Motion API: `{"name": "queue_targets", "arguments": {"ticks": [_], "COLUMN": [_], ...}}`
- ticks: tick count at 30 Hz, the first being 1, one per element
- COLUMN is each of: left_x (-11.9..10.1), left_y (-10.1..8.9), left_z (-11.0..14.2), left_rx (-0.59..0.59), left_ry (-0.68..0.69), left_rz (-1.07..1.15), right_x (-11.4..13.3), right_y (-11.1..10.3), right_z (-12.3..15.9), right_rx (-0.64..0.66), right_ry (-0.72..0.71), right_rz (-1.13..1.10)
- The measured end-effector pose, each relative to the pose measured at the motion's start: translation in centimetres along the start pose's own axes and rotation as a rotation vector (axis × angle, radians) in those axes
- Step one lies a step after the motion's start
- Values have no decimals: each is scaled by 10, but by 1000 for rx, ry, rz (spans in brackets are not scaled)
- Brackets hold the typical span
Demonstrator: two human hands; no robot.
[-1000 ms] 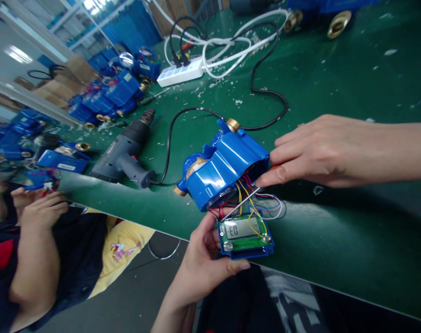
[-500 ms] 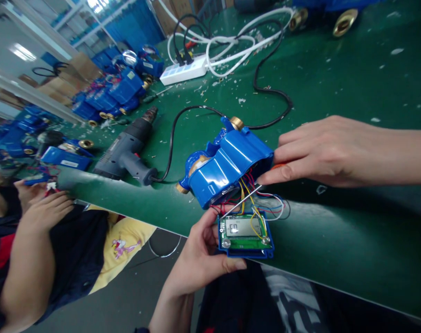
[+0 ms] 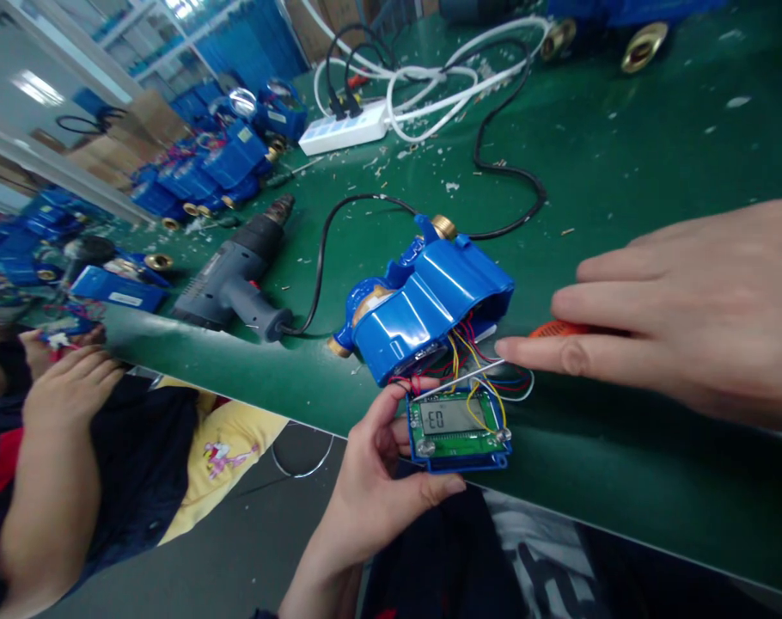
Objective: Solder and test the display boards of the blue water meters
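A blue water meter (image 3: pixel 423 305) with brass fittings lies near the front edge of the green table (image 3: pixel 623 155). Coloured wires (image 3: pixel 468 361) run from its open end to a small blue display module (image 3: pixel 456 426) with a green board and an LCD. My left hand (image 3: pixel 375 481) grips that module from below at the table edge. My right hand (image 3: pixel 675 318) is closed on a screwdriver (image 3: pixel 552 329) with an orange handle; its thin metal shaft (image 3: pixel 459 378) points at the module's upper left corner.
A grey electric drill (image 3: pixel 236 275) lies left of the meter, its black cord looping behind. A white power strip (image 3: pixel 343 133) with cables sits at the back. Several blue meters (image 3: pixel 216 168) are piled far left. Another person's arms (image 3: pixel 49 447) are at the lower left.
My right hand has come nearer and lower, toward the right, so more of the orange handle shows. The module has shifted slightly up against the table edge.
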State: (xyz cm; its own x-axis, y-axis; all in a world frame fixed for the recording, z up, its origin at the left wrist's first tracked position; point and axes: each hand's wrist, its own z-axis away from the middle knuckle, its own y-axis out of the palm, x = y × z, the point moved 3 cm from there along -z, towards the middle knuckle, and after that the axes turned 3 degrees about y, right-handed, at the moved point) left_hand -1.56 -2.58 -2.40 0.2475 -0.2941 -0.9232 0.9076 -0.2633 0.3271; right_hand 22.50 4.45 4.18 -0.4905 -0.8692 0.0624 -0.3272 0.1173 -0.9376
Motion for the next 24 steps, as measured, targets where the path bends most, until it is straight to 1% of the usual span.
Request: {"name": "queue_targets", "arguments": {"ticks": [2, 6, 8, 11, 16, 17, 21, 24], "left_x": [-1, -4, -6, -6, -6, -6, -8, -7], "left_y": [-1, -3, -5, -7, -9, -9, -9, -9], "left_z": [0, -2, -3, -4, -5, -5, -4, -3], "left_rx": [0, 64, 79, 86, 84, 84, 93, 101], "left_ry": [-3, -33, -35, -48, -63, -64, -66, -69], "left_rz": [-12, -1, 5, 2, -22, -26, -41, -48], "right_x": [0, -5, -9, -15, -16, -16, -17, -18], "right_y": [0, 0, 2, 5, 4, 5, 12, 14], "right_z": [-2, -6, -7, -9, -17, -19, -25, -30], "right_rx": [40, 54, 86, 182, 260, 298, 484, 538], "right_ry": [14, -83, -85, -20, 54, 81, 252, 382], "right_rz": [-50, 0, -58, -204, -312, -350, -472, -539]}}
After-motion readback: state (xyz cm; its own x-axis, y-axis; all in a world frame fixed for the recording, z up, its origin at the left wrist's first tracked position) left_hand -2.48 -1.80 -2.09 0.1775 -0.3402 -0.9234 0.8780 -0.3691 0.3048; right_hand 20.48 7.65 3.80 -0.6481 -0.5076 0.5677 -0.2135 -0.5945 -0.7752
